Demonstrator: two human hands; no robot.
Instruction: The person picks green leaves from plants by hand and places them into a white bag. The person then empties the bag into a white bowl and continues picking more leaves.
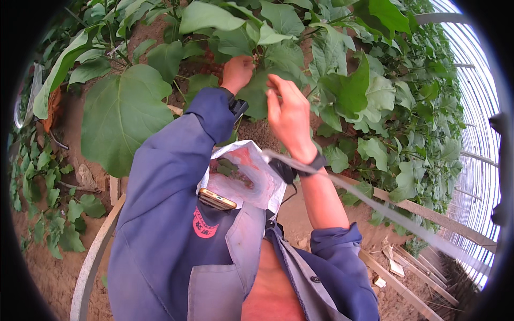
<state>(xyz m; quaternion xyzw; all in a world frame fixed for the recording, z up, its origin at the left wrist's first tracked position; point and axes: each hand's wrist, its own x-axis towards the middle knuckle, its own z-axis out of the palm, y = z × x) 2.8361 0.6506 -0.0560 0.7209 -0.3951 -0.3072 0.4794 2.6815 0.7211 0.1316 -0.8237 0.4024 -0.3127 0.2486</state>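
My left hand point(239, 72) reaches in among the leaves of an eggplant plant point(231, 42), its fingers curled against a stem. Whether anything is pinched in those fingers is hidden. Just to the right, my right hand point(287, 108) hovers in front of a broad leaf, fingers bent and thumb apart, with nothing visible in it. Below both hands, a white bag point(261, 184) hangs open at my front. A few green plant scraps point(227, 167) lie inside it. Each wrist carries a dark strapped device.
A large eggplant leaf point(124, 112) spreads on the left. Dense leafy plants point(401, 112) fill the right side beside the ribbed greenhouse wall point(474, 132). A pale strap point(381, 208) crosses the right. A phone point(217, 199) sticks out of my chest pocket. Pale curved bars point(94, 257) stand low left.
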